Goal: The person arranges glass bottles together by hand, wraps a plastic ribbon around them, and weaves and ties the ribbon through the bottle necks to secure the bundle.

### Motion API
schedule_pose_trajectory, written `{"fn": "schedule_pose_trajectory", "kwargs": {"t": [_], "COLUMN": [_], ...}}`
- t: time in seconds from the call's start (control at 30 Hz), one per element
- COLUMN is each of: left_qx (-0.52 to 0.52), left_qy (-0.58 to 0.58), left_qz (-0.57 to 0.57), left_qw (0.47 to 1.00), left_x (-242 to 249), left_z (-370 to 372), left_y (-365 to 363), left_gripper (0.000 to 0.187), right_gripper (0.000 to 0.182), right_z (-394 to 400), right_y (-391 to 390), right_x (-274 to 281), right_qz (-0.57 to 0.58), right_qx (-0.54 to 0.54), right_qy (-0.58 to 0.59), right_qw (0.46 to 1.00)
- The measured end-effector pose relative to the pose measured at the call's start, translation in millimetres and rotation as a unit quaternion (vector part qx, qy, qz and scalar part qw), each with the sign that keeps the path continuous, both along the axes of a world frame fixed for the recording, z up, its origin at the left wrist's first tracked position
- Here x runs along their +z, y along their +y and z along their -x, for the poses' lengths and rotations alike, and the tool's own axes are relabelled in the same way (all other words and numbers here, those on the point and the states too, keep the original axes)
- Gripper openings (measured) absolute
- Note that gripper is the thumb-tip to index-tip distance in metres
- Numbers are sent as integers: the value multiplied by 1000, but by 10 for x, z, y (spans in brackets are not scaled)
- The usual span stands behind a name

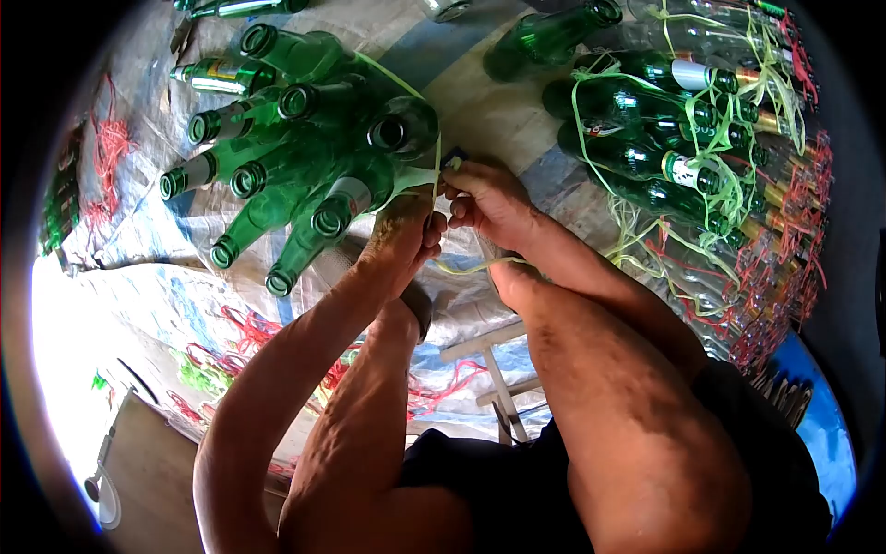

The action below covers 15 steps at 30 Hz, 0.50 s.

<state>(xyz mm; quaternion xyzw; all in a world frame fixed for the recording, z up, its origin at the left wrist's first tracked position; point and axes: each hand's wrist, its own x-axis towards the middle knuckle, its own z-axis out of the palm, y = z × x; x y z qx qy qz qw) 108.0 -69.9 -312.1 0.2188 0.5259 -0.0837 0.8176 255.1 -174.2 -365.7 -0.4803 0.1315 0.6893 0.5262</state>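
Observation:
A cluster of green glass bottles stands upright on the sheet, with a pale yellow string running round its far right side toward my hands. My left hand is closed at the cluster's near right edge, its fingers curled on the string. Close beside it, my right hand pinches the string between thumb and fingers. A loose length of string trails below my hands toward my right knee. Whether a knot lies between the fingers is hidden.
Right of me lie more green bottles bound with string, beside many clear bottles tied with red string. A single green bottle is at the far side. Red string bundles lie at left. Between my legs is a small wooden frame.

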Motion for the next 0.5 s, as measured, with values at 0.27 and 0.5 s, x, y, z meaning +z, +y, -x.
{"fn": "schedule_pose_trajectory", "kwargs": {"t": [0.27,0.5], "left_qx": [99,287], "left_qy": [-14,-51], "left_qz": [-40,-76], "left_qw": [994,954], "left_x": [-214,-603], "left_z": [-218,-485], "left_y": [-128,-419], "left_gripper": [23,20], "right_gripper": [22,18], "right_z": [-62,-316], "right_y": [14,155], "right_x": [-51,-100], "right_qz": [5,24], "right_qx": [-48,-99], "right_qy": [-89,-148], "right_qw": [995,984]}}
